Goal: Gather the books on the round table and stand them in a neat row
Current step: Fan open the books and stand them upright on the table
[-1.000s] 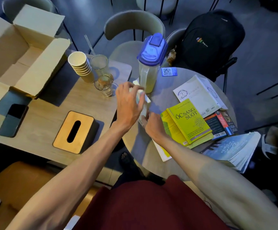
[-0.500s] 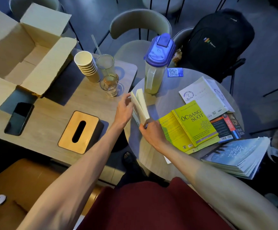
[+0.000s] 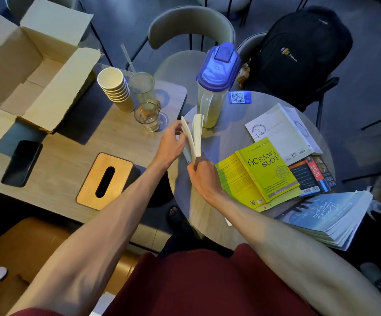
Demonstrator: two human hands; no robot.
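While two pale books (image 3: 194,137) stand on edge near the left rim of the round table (image 3: 228,142), both hands work to keep them from toppling. The left hand (image 3: 170,143) has its fingers curled against the outer cover of the left book, bracing it from that side. The right hand (image 3: 204,176) is closed around the near bottom corners, pinching the pair together where they meet the tabletop; that low grip seems meant to anchor the base while the tops splay apart in a V. They lean rather than stand true, so I judge the row is only just begun.

Just beyond them sits a pitcher (image 3: 212,87) with a blue lid, close enough to serve as a backstop, though I cannot tell whether the books touch it. To the right, the rest lie flat and overlapping: a yellow-green book (image 3: 264,169) uppermost, a white booklet (image 3: 280,133) farther off, a dark book with red lettering (image 3: 314,176) part hidden under them, and a blue book (image 3: 326,215) overhanging the near right edge. Those presumably come next.
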